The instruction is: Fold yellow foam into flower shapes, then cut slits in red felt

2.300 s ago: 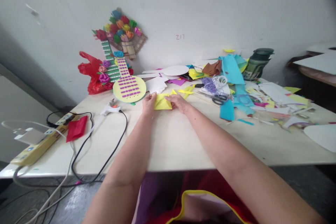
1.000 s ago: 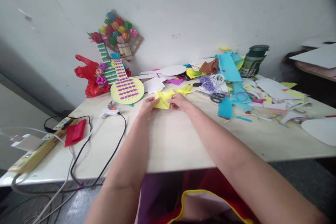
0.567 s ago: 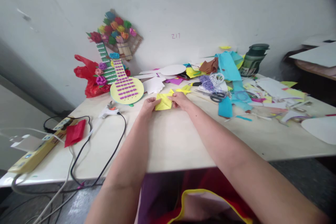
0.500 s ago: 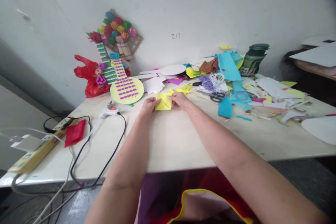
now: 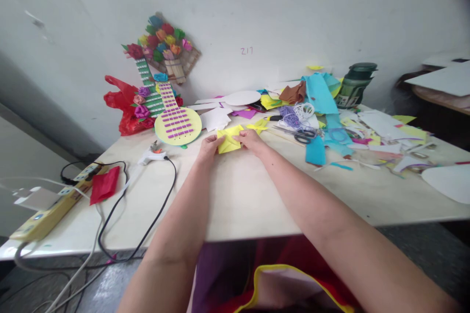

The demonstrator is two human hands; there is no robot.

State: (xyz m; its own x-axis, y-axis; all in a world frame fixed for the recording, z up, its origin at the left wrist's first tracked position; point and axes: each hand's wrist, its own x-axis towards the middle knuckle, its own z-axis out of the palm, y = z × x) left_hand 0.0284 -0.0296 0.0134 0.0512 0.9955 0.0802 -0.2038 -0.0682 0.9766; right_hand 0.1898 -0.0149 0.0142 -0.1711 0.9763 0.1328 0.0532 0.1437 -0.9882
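Observation:
Between my hands is a small piece of yellow paper [image 5: 229,143], roughly square and creased. My left hand [image 5: 210,146] pinches its left edge, thumb on the front face. At the right edge, the thumb and fingers of my right hand [image 5: 250,140] are closed on the same sheet. Just behind my right hand lies another yellow paper strip [image 5: 260,126]. A yellow guitar-shaped paper craft [image 5: 178,126] with purple strips leans to the left of my left hand.
A white glue gun [image 5: 151,156] with a black cord lies left, near a yellow power strip [image 5: 55,210] and folded red paper [image 5: 105,185]. Scissors [image 5: 304,136], purple and white string [image 5: 295,115], blue crepe paper [image 5: 318,93], paper scraps and a green bottle [image 5: 355,86] occupy the right.
The yellow paper has tilted slightly between my fingers, and my right thumb sits a little differently on it. Both hands stay in nearly the same place.

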